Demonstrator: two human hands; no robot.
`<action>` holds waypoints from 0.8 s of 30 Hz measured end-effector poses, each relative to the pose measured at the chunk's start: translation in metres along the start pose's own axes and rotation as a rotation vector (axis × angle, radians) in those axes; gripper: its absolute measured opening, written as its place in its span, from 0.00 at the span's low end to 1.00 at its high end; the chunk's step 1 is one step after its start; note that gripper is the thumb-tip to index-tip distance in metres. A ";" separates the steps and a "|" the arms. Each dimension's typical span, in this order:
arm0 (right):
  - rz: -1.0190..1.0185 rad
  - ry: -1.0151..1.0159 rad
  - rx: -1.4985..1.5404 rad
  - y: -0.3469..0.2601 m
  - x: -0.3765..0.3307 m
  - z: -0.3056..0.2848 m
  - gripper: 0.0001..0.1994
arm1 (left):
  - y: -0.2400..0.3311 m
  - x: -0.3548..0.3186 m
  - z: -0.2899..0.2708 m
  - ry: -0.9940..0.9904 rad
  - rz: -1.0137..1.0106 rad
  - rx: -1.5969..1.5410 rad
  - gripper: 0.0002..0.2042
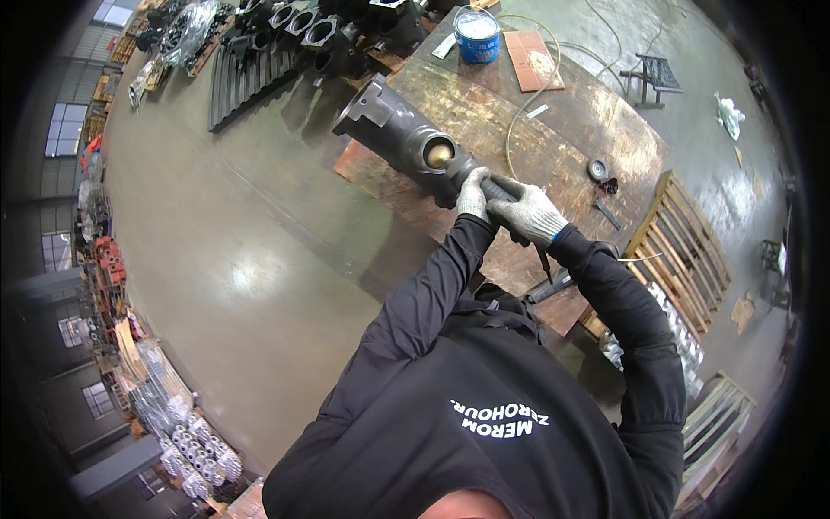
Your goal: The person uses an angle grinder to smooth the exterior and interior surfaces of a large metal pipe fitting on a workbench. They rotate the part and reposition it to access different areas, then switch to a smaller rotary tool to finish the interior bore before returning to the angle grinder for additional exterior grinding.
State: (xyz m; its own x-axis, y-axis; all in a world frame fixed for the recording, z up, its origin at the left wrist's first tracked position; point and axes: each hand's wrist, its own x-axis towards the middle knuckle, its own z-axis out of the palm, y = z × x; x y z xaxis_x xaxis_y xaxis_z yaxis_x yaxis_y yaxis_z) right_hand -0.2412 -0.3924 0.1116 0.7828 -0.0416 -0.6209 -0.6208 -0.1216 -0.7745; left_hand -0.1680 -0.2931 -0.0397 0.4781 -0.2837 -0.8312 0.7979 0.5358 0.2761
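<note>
Both my hands wear pale knit gloves and are closed around a dark, tube-shaped power tool with a black cord hanging below its rear. My left hand grips it toward the front, and my right hand holds the body just behind. The tool's front end is at the round flanged opening of a large dark metal casting. Inside that opening shows a rounded gold-coloured surface; I cannot tell whether it belongs to the tool or the casting. The casting lies at an angle on a worn wooden table.
On the table stand a blue paint can, a reddish-brown board and a small round wheel. A thin hose loops across it. More dark castings are heaped at the far left. A wooden pallet leans at right, beyond a small stool.
</note>
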 end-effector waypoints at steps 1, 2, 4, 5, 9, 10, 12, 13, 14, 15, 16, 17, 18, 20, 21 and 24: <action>-0.011 -0.011 -0.001 0.001 -0.001 0.000 0.34 | 0.001 -0.003 -0.003 -0.087 0.021 0.000 0.17; -0.028 -0.030 -0.002 0.001 -0.001 -0.001 0.34 | 0.002 -0.006 -0.007 -0.140 0.035 0.010 0.17; -0.053 -0.047 0.052 0.003 -0.001 -0.001 0.34 | 0.008 -0.012 -0.007 -0.112 0.018 0.030 0.18; -0.061 -0.044 0.071 0.006 -0.001 -0.002 0.34 | 0.010 -0.015 -0.006 -0.092 0.012 0.032 0.18; -0.097 0.000 0.151 0.035 -0.018 -0.003 0.33 | -0.009 -0.039 0.003 -0.002 0.083 0.152 0.21; -0.092 0.024 0.173 0.046 -0.023 -0.003 0.33 | -0.018 -0.047 0.004 0.030 0.131 0.199 0.22; -0.082 -0.120 0.345 0.077 -0.043 -0.013 0.32 | -0.035 -0.062 0.002 0.049 0.149 0.260 0.21; -0.183 -0.022 0.287 0.091 -0.046 -0.009 0.33 | -0.043 -0.065 0.003 0.071 0.164 0.343 0.20; -0.323 0.074 0.241 0.104 -0.049 -0.006 0.33 | -0.052 -0.068 0.005 0.090 0.185 0.422 0.19; -0.351 0.035 0.320 0.118 -0.055 -0.009 0.35 | -0.063 -0.072 0.004 0.065 0.181 0.414 0.18; -0.345 0.026 0.359 0.131 -0.060 -0.012 0.36 | -0.072 -0.074 0.005 0.030 0.217 0.473 0.19; -0.310 0.044 0.353 0.142 -0.066 -0.014 0.39 | -0.078 -0.073 0.006 0.011 0.168 0.497 0.20; -0.348 0.040 0.489 0.151 -0.071 -0.012 0.42 | -0.085 -0.073 0.008 -0.004 0.112 0.512 0.21; -0.247 0.098 0.509 0.166 -0.078 -0.015 0.46 | -0.101 -0.074 0.009 -0.082 0.168 0.551 0.20; -0.203 0.137 0.547 0.172 -0.078 -0.015 0.49 | -0.109 -0.075 0.009 -0.114 0.162 0.553 0.22; -0.142 0.225 0.511 0.184 -0.071 -0.017 0.54 | -0.122 -0.068 0.015 -0.161 0.161 0.700 0.26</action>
State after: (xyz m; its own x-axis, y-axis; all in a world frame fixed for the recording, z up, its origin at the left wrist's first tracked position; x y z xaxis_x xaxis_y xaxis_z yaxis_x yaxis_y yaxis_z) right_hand -0.4101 -0.4285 0.0155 0.8154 -0.2769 -0.5084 -0.4068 0.3508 -0.8435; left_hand -0.2927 -0.3514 -0.0096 0.6139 -0.3863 -0.6884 0.7354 -0.0370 0.6766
